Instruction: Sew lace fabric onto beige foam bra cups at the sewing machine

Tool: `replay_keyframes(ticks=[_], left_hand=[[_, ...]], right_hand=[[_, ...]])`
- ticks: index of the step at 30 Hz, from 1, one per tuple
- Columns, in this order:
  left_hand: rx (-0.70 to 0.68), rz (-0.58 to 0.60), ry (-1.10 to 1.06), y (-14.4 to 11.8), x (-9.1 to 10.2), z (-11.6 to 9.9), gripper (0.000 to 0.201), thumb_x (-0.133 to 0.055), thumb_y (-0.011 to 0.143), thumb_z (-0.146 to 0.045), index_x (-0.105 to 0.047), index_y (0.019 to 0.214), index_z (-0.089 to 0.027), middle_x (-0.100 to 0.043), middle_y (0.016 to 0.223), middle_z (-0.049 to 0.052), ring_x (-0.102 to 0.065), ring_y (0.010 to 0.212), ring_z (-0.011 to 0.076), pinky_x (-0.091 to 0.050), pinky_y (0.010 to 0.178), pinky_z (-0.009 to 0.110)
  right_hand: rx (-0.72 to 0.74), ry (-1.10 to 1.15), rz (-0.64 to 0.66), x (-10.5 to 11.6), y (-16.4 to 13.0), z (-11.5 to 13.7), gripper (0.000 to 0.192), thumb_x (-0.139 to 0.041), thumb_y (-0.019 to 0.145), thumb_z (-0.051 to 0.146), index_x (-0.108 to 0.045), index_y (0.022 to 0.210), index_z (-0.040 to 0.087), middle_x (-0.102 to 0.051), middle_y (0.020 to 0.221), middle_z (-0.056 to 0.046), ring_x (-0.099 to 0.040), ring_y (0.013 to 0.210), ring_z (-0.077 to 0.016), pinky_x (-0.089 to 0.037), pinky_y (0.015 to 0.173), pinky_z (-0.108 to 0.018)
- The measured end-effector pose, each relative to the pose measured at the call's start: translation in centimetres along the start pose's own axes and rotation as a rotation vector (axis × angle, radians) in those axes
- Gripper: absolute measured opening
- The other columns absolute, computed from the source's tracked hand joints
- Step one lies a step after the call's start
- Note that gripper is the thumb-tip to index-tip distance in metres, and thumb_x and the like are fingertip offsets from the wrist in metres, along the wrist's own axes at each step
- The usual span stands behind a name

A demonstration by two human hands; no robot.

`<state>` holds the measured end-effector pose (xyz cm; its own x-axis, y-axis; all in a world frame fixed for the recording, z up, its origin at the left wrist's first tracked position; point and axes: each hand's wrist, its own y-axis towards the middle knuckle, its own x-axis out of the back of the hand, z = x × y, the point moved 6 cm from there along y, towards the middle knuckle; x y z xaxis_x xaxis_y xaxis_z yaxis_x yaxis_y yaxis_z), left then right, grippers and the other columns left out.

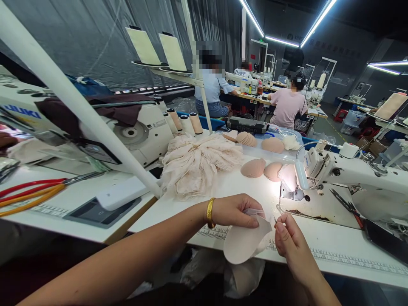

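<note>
Evidently, over the tabletop's (250, 188) front edge, the left hand (237, 211) pinches a beige bra cup (245, 240); the right hand's (289, 239) fingers close together on a thin, mostly hidden pointed tool (275, 220).

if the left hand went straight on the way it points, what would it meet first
Probably the right hand, just beyond the pale rounded piece that the left hand holds, though depth is hard to judge.

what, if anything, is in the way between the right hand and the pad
Nothing visible: the right hand is just beside the pad the left hand holds. The right hand's thin item pokes up near the pad's edge.
</note>
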<state>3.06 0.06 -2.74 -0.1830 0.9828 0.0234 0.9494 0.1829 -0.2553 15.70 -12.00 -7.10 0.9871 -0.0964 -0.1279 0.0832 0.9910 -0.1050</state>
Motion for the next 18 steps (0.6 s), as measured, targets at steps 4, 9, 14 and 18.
replay_keyframes(ticks=[4,9,14,18], left_hand=[[-0.01,-0.005,0.004,-0.1,0.0,0.0,0.039,-0.08,0.079,-0.05,-0.074,0.095,-0.015,-0.07,0.079,0.002,-0.063,0.069,0.0132,-0.052,0.06,0.02],[-0.002,0.012,-0.003,-0.1,-0.3,-0.1,0.039,-0.08,0.078,-0.05,-0.074,0.095,-0.015,-0.07,0.078,0.001,-0.062,0.068,0.0127,-0.051,0.06,0.019],[-0.017,0.024,-0.001,0.0,-0.3,0.0,0.038,-0.078,0.08,-0.049,-0.073,0.095,-0.015,-0.07,0.078,0.001,-0.063,0.067,0.0133,-0.052,0.06,0.02],[-0.012,0.014,0.015,0.1,-0.3,0.4,0.038,-0.078,0.079,-0.05,-0.072,0.094,-0.016,-0.07,0.079,0.002,-0.063,0.068,0.0137,-0.051,0.061,0.02]], right_hand=[[-0.02,-0.029,0.02,0.0,-0.1,-0.4,0.042,-0.052,0.097,0.065,-0.042,0.089,0.025,-0.034,0.062,0.01,-0.026,0.055,-0.0099,-0.02,0.05,-0.026],[0.003,-0.011,0.005,-0.4,0.5,0.1,0.043,-0.053,0.096,0.067,-0.044,0.09,0.025,-0.035,0.062,0.01,-0.027,0.055,-0.0101,-0.021,0.05,-0.026],[0.03,0.027,0.016,-1.1,0.9,0.4,0.042,-0.052,0.098,0.064,-0.042,0.087,0.025,-0.031,0.062,0.01,-0.024,0.054,-0.0101,-0.019,0.05,-0.025],[0.054,-0.033,-0.063,0.1,0.7,0.4,0.042,-0.051,0.098,0.064,-0.042,0.085,0.025,-0.031,0.062,0.009,-0.025,0.054,-0.0107,-0.021,0.05,-0.025]])
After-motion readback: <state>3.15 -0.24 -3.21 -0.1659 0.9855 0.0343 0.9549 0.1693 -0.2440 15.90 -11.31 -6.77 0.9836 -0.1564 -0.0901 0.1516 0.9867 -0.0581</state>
